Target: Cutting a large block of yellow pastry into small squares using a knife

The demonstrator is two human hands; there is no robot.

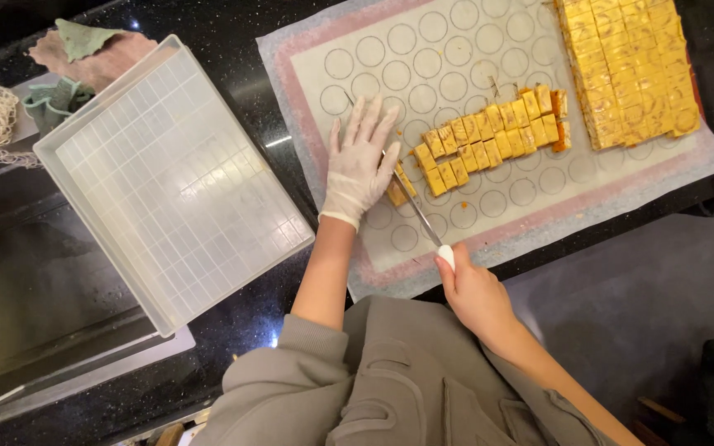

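Two hands: left [359, 165] fingers flat on mat [489, 227], right [477, 293] grips knife [411, 202]

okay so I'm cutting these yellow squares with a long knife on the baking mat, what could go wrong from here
1. The gloved left hand lies flat right beside the knife blade, so a slip might nick the fingers.
2. The right hand grips only the handle's end, which may give poor control.
3. The silicone mat reaches the counter edge near you; pressure could shift it and disturb the cut yellow squares.
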